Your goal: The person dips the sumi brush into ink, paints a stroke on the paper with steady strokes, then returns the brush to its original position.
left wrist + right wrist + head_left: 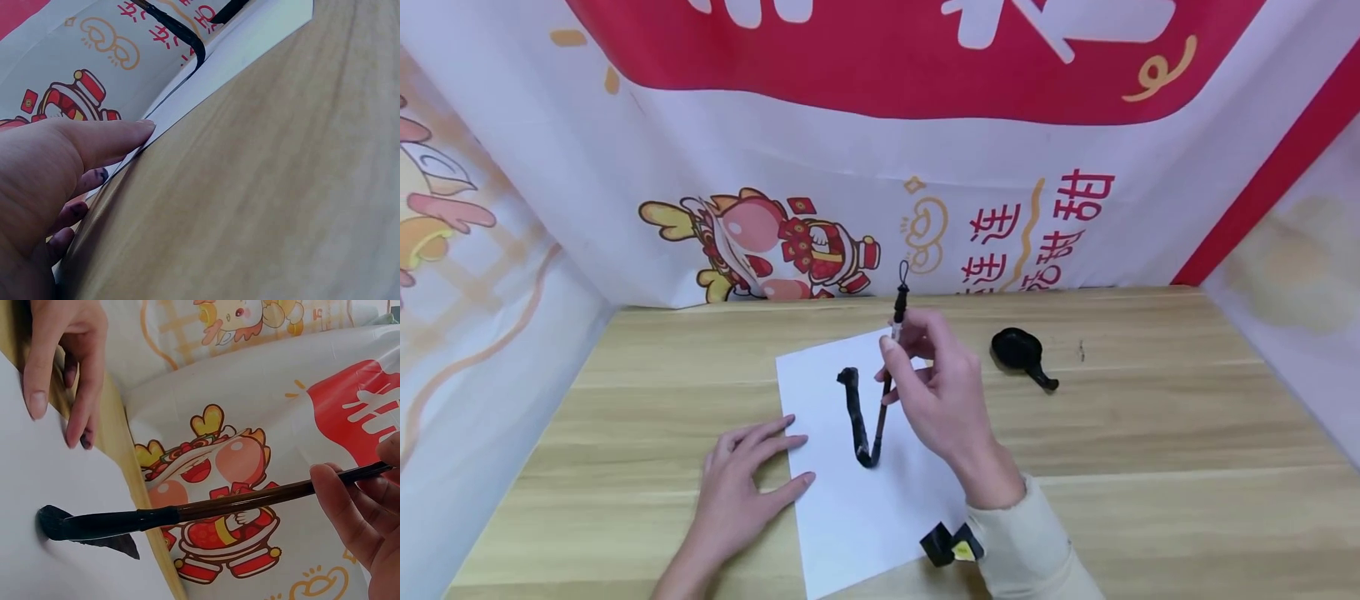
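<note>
My right hand (943,387) grips a writing brush (887,392) by the upper part of its dark brown handle, with a loop at the top end. Its black, wet tip (56,522) is bent against a white sheet of paper (865,525). Left of the brush a thick black ink stroke (853,408) runs down the sheet and meets the tip at its lower end. My left hand (745,479) lies with fingers spread at the paper's left edge, fingertips on the sheet. Dark smudges mark some left fingertips in the left wrist view.
A small black dish with a handle (1018,350) sits on the wooden table (1150,433) to the right of the paper. Beside my right cuff, black pieces with a yellow patch (962,550) overlap the paper's lower corner. A printed cloth (820,158) hangs behind the table.
</note>
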### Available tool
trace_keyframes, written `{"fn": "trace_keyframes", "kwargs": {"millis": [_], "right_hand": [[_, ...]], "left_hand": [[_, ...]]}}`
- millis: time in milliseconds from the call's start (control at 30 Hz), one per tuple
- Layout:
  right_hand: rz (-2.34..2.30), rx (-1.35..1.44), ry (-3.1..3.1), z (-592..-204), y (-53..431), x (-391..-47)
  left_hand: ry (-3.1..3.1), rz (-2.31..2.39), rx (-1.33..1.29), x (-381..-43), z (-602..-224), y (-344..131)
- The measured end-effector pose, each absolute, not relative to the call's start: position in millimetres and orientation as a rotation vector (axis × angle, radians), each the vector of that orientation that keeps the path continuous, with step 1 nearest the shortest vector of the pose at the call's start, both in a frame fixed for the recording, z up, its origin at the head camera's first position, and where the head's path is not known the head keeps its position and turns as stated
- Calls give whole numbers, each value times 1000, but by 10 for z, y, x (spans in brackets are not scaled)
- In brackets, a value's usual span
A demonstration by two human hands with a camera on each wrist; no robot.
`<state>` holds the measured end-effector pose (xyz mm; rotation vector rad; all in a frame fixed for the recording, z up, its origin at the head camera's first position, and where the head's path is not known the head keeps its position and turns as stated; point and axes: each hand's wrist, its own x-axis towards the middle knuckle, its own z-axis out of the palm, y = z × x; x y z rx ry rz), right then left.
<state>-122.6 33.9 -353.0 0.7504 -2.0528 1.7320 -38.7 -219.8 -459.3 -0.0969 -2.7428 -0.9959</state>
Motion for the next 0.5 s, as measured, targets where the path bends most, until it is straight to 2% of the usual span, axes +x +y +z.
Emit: {"fn": "trace_keyframes", "kwargs": {"millis": [500], "right_hand": [[1727, 746, -2062, -3484, 349, -1218]], "left_hand": [[-2742, -996, -102, -397, -4585, -2198]]}}
